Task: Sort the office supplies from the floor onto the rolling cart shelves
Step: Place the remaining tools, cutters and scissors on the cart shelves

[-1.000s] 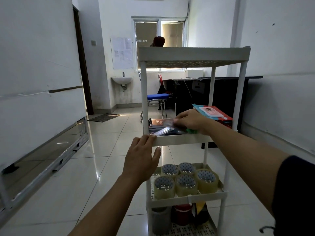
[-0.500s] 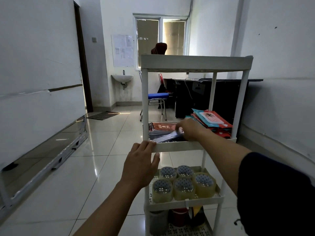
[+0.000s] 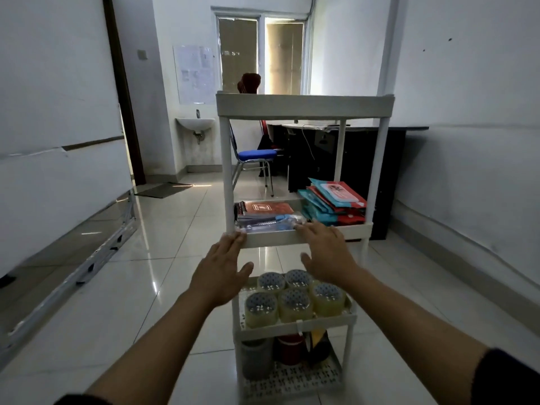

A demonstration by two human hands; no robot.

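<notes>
The cart [image 3: 304, 105] is met at its second shelf: the left hand [image 3: 221, 270] and right hand [image 3: 327, 252] are held flat, fingers straight, fingertips at the front rim. Notebooks [image 3: 264, 213] lie above that rim, tape rolls [image 3: 295, 299] below.

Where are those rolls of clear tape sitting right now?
The rolls of clear tape stand clustered on the cart's third shelf down, low in the head view's centre, just below both hands and above the bottom shelf's dark containers.

Both my arms reach forward, left hand [image 3: 219, 272] and right hand [image 3: 326, 253] flat, palms down, fingers straight.
</notes>
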